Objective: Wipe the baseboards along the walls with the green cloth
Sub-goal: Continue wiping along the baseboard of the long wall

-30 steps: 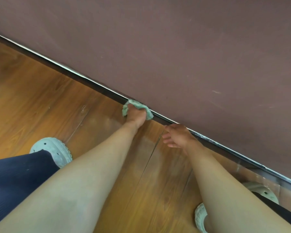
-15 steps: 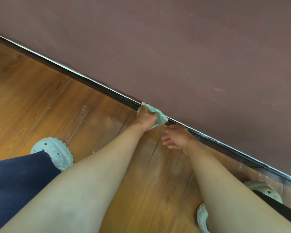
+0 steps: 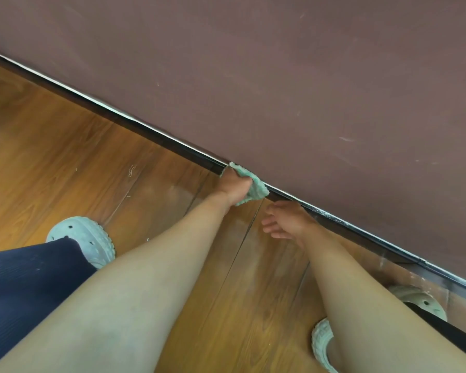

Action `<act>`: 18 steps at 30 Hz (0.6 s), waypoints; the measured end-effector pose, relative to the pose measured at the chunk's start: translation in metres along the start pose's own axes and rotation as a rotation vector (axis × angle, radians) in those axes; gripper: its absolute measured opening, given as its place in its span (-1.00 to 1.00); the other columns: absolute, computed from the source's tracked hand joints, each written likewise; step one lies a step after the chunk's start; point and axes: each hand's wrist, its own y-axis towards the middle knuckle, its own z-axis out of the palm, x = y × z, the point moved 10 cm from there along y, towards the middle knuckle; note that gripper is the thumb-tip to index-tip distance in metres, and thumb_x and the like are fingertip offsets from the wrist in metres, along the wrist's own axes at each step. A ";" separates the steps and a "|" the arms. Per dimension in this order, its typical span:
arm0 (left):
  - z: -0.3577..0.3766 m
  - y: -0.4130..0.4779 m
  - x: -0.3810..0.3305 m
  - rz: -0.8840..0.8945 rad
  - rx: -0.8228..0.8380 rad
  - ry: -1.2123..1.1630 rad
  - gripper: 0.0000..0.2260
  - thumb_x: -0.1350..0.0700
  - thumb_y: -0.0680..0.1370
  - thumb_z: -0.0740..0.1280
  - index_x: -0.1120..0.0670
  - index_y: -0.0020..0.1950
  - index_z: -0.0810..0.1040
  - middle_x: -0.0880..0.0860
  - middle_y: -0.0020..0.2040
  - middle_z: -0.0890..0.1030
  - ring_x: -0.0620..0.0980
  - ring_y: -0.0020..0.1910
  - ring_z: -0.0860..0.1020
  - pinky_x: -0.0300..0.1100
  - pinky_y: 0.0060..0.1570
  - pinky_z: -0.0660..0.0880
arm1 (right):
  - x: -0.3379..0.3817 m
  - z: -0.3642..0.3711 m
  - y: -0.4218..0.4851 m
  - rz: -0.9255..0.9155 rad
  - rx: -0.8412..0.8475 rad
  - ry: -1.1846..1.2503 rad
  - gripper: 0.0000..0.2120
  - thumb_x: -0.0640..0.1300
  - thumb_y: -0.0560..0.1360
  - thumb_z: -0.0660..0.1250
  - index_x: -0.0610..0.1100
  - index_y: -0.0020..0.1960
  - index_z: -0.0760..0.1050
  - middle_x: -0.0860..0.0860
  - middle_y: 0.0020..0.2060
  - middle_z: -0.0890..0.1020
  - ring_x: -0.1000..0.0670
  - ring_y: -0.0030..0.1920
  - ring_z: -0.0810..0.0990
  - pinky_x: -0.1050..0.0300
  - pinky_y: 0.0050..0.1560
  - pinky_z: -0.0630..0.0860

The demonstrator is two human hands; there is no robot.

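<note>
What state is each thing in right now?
Green cloth: bunched, pressed against the baseboard.
Left hand: closed on the green cloth.
Right hand: open, holding nothing, beside the baseboard.
Baseboard: dark, pale specks along the stretch right of the cloth.
Floor: wooden, a few bits of lint.

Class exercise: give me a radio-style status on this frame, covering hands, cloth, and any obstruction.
Left hand shut on green cloth, pressed to baseboard. Right hand open, empty, beside baseboard. Right hand lies just ahead of cloth along the wall.
</note>
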 end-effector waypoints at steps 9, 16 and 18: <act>-0.050 0.002 0.000 -0.081 -0.189 -0.132 -0.86 0.20 0.52 0.31 0.13 0.05 0.60 0.12 0.00 0.68 0.12 -0.02 0.68 -0.02 0.01 0.67 | 0.008 -0.001 -0.005 -0.017 0.007 -0.065 -0.82 -0.06 0.64 0.22 -0.10 0.19 0.48 -0.13 0.04 0.67 -0.11 0.04 0.69 -0.06 0.17 0.60; 0.006 -0.020 0.009 -0.237 0.005 -0.377 -0.93 0.20 0.61 0.24 0.12 -0.03 0.51 0.16 -0.05 0.65 0.12 -0.02 0.66 0.01 0.07 0.65 | 0.003 0.005 -0.004 -0.002 0.031 -0.164 -0.77 -0.06 0.65 0.19 -0.12 0.23 0.48 -0.11 0.01 0.65 -0.06 -0.11 0.65 0.06 0.03 0.59; -0.005 -0.010 0.011 -0.235 -0.051 -0.384 -0.92 0.22 0.56 0.32 0.14 0.04 0.52 0.21 0.15 0.61 0.17 0.11 0.65 -0.01 0.01 0.67 | 0.001 0.005 -0.005 0.008 0.036 -0.182 -0.78 -0.07 0.65 0.18 -0.12 0.22 0.47 -0.10 -0.01 0.64 -0.06 -0.12 0.64 0.10 -0.02 0.57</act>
